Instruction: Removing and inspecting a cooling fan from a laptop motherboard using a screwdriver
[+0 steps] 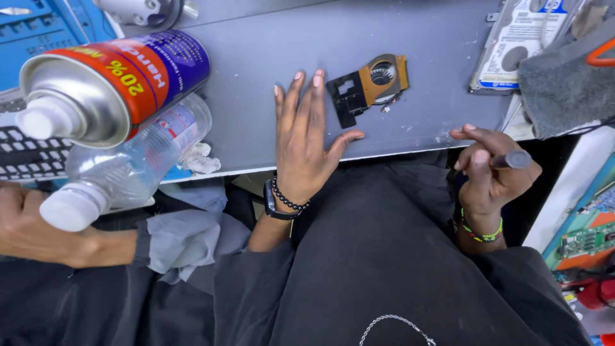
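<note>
At far left, a co-worker's hand (25, 224) holds a spray can (109, 83) and a clear plastic bottle (125, 166) out over the edge of the grey table (256, 77); either may slip from that grip and roll towards you. Your left hand (307, 138) lies flat, fingers spread wide, fingertips just beside the small cooling fan (371, 86) on its copper and black bracket, whose loose wire may snag if you drag it. Your right hand (493, 170), off the table's edge, closes around a dark tool handle (512, 159); its tip is hidden, so a careless swing may strike the hard drive (512, 45) nearby.
</note>
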